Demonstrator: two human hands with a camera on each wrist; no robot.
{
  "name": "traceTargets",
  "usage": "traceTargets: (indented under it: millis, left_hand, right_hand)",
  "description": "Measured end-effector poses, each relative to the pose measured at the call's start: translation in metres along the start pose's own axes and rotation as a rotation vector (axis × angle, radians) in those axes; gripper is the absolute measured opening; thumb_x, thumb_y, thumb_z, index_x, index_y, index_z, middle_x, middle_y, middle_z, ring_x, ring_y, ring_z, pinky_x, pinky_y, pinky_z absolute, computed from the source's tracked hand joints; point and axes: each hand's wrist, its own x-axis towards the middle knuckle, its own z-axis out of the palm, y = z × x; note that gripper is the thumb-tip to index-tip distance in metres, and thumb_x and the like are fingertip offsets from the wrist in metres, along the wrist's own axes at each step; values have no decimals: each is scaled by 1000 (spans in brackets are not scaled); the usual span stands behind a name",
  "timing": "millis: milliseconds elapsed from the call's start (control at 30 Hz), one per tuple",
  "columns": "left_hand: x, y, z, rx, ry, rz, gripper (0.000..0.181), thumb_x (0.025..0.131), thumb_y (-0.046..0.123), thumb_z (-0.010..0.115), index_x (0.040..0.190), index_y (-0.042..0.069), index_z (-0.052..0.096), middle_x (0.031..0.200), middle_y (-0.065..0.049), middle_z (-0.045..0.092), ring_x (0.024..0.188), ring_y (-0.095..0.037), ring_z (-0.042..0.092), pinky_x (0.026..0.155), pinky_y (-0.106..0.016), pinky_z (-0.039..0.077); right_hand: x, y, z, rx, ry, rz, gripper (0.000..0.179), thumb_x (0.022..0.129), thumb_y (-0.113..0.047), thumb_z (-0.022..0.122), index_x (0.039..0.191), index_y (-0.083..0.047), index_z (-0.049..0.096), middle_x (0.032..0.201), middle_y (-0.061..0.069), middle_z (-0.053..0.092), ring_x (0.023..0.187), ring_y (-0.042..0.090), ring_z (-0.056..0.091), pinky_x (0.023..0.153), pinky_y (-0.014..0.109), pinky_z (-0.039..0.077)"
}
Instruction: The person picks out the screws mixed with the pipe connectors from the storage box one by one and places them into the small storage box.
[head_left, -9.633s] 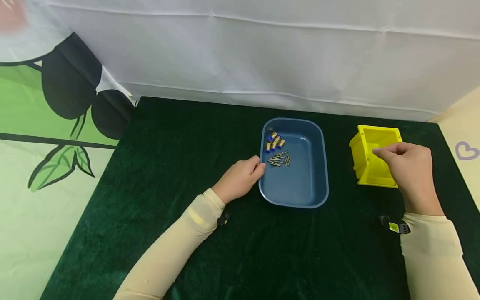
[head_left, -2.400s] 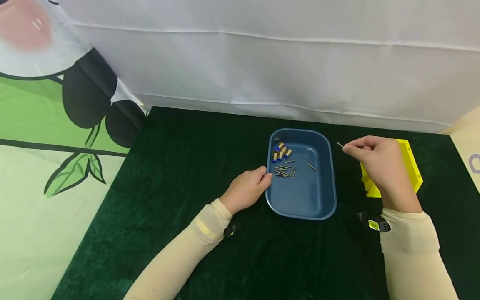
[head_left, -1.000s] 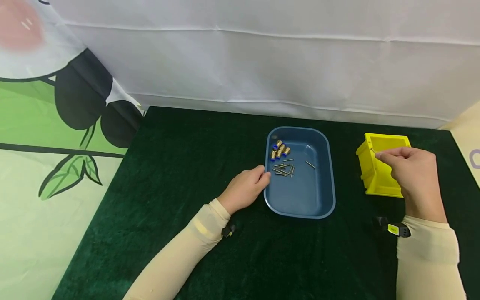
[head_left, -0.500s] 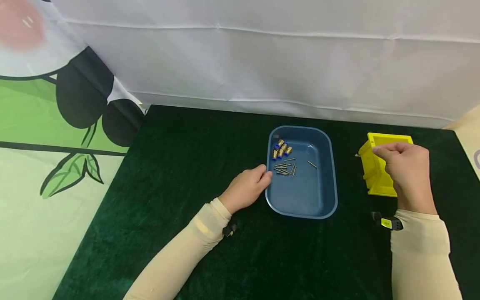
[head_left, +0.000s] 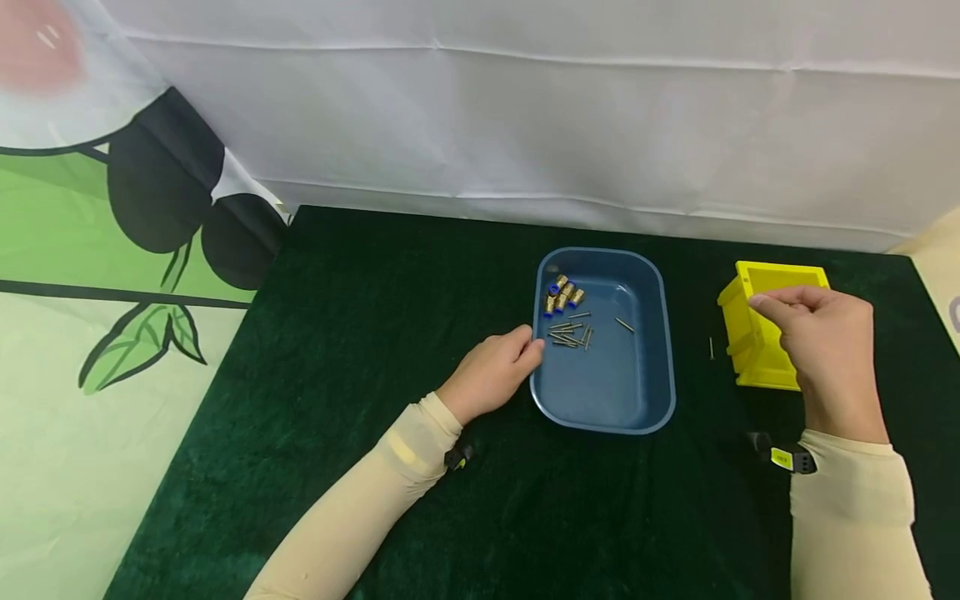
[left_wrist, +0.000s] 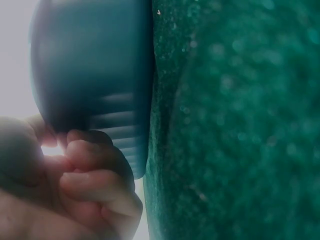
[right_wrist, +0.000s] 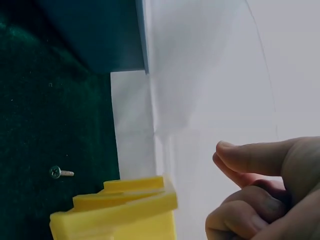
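Lying on the green-covered counter [head_left: 375,333], just left of the yellow bin [head_left: 738,329] and apart from it, is a cross-head screw [head_left: 712,348]; a second ago the right hand [head_left: 828,354] was pinching it by the bin's left rim. That hand is raised above the bin, its grip together, thumb tip against forefinger with nothing visible between them, the other fingers curled. Farther left of the bin, past the screw, stands a blue tray [head_left: 600,387]. The left hand [head_left: 491,371] has its grip clamped on the tray's rim at the side away from the bin, as it did in the earlier pictures. Inside, toward that same side, lie brass fittings with blue ends [head_left: 564,296] and a cluster of screws [head_left: 566,335]. One loose screw [head_left: 624,324] lies on the side nearer the bin, a spot that was bare in the earliest picture. Behind the bin hangs a white, creased backdrop [head_left: 525,125].
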Motion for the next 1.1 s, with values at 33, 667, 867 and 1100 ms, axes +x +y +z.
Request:
traceTargets:
  millis: [33,667,867,1100]
  left_hand:
    - [0,0,0,1,2,-4,33,107,41,35,91,18,53,71,-1,53,55,-16,51,49,-29,39]
    - [-1,2,1,17,11,-24,33,107,41,35,91,18,52,72,-2,53,55,-17,51,49,-29,38]
    - [-1,1,1,20,7,-10,33,107,40,35,91,17,52,72,-1,53,56,-17,51,50,-29,38]
    - [-1,0,1,8,9,-5,33,107,40,35,92,18,53,72,-1,53,56,-16,51,50,-29,39]
  right_hand:
    - [-2,1,-1,-1,4,2,45,90,-52,66,113,-13,70,90,-1,45,62,18,41,49,32,32]
    - [-40,24,41,-154,61,-148,57,93,-55,60,119,-5,72,100,11,66,92,23,47,71,27,41]
    - [-35,34,53,-396,160,-303,36,98,-30,63,102,4,75,74,18,69,73,31,53,66,40,37]
    - [-34,38,53,-564,163,-328,34,98,-25,63,104,7,73,89,26,71,72,38,56,74,54,45]
